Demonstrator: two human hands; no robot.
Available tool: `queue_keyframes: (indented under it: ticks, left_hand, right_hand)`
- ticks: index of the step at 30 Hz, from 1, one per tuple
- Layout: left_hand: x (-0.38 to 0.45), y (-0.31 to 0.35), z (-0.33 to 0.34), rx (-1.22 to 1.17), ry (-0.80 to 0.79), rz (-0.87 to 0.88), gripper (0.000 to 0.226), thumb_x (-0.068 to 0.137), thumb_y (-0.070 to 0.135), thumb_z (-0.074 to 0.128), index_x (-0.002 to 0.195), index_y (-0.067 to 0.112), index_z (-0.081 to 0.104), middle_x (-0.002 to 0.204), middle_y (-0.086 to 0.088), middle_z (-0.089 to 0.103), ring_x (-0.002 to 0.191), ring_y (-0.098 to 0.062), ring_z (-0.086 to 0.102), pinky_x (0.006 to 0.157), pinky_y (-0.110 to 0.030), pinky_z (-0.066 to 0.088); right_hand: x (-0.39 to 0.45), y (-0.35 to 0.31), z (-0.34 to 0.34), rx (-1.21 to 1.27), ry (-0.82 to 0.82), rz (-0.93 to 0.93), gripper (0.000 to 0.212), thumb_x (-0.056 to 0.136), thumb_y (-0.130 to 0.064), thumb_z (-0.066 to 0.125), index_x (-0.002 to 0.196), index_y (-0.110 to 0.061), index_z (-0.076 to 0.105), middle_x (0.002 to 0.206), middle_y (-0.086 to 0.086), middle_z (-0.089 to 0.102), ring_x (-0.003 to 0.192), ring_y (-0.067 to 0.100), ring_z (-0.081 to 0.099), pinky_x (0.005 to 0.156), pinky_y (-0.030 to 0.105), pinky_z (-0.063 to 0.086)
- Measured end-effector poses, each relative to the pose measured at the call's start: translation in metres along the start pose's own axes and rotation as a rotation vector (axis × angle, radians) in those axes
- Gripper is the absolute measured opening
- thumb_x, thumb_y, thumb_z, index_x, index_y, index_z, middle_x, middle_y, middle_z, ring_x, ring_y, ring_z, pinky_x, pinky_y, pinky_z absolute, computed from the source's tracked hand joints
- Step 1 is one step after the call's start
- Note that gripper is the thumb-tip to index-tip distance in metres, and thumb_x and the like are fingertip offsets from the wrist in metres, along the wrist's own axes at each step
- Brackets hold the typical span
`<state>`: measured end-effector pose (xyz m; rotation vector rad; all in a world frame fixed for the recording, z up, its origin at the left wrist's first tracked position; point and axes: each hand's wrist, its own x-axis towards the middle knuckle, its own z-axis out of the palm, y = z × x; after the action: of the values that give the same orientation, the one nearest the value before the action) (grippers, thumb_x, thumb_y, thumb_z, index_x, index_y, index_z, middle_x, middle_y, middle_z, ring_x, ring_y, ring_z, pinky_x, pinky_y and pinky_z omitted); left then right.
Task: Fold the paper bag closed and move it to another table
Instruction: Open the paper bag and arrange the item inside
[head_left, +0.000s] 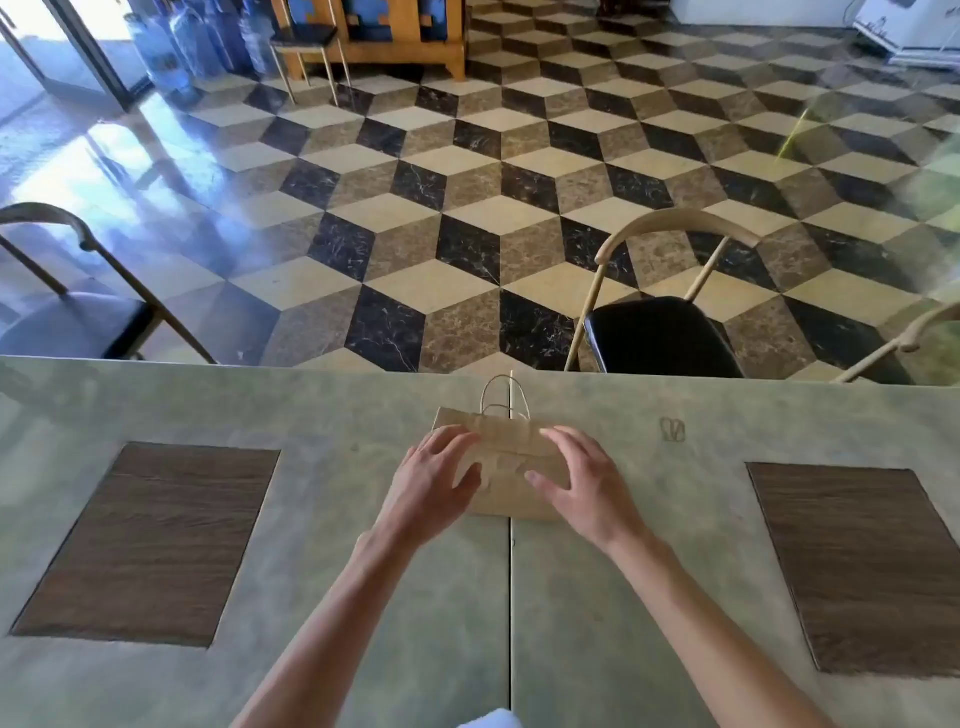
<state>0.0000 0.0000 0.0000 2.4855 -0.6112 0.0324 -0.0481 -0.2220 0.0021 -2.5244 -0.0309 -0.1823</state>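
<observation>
While both hands sit on top of it, the brown paper bag (511, 470) lies flat on the greenish table (322, 410), right on the seam that runs down the middle of the tabletop. Left hand (434, 486) has its fingers spread and pressing down on the bag's left half, not gripping anything, just flat. Right hand (574, 478) does the same on the right half, fingers splayed, thumb tucked in toward the middle. Just past the fingertips, the bag's twine handles (505, 397) stick up toward the far table edge. Well off to either side of the hands are two dark wood-grain inlays (150, 543). Beyond the far edge, a bit right of the right hand, there's a black-seat chair (660, 332).
</observation>
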Motion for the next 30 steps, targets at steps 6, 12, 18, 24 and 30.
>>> queue_keyframes:
  ticks: [6,12,18,24,30]
  left_hand:
    - [0.048,-0.016,0.028,0.243,-0.213,0.038,0.061,0.084,0.05,0.049,0.14,0.03,0.038,0.147,-0.001,0.041,0.139,-0.024,0.03,0.114,-0.045,0.025]
    - [0.047,-0.04,0.054,0.335,-0.305,-0.048,0.044,0.094,0.044,0.04,0.135,0.03,0.042,0.13,0.004,0.056,0.123,-0.025,0.044,0.099,-0.048,0.039]
    - [0.037,-0.04,0.054,0.318,-0.237,-0.037,0.031,0.095,0.035,0.043,0.125,0.041,0.052,0.11,0.007,0.067,0.106,-0.021,0.058,0.083,-0.037,0.046]
    - [-0.006,-0.015,0.031,0.276,-0.161,0.018,0.032,0.096,0.041,0.039,0.127,0.048,0.047,0.109,0.013,0.065,0.105,-0.015,0.058,0.082,-0.033,0.046]
    - [-0.095,0.015,0.024,0.245,-0.095,0.03,0.048,0.089,0.029,0.058,0.129,0.05,0.044,0.113,0.018,0.062,0.105,-0.01,0.058,0.082,-0.028,0.046]
  right_hand:
    - [0.048,0.01,0.031,-0.15,-0.236,0.078,0.072,0.085,-0.048,0.067,0.145,-0.015,0.044,0.153,0.002,0.042,0.141,0.023,0.037,0.113,0.045,0.033]
    - [0.051,0.03,0.05,-0.246,-0.428,0.173,0.063,0.094,-0.043,0.054,0.147,-0.014,0.037,0.157,0.001,0.036,0.145,0.021,0.027,0.112,0.043,0.028]
    - [0.04,0.036,0.05,-0.268,-0.413,0.135,0.053,0.096,-0.035,0.053,0.143,-0.015,0.042,0.148,0.001,0.046,0.138,0.023,0.035,0.104,0.042,0.038]
    - [0.005,0.032,0.029,-0.058,-0.339,0.086,0.056,0.086,-0.032,0.069,0.135,-0.011,0.054,0.133,0.005,0.057,0.124,0.028,0.047,0.103,0.038,0.041]
    - [-0.074,0.011,0.011,0.062,-0.29,0.047,0.063,0.076,-0.03,0.079,0.132,-0.009,0.058,0.123,0.003,0.058,0.117,0.02,0.048,0.102,0.017,0.03]
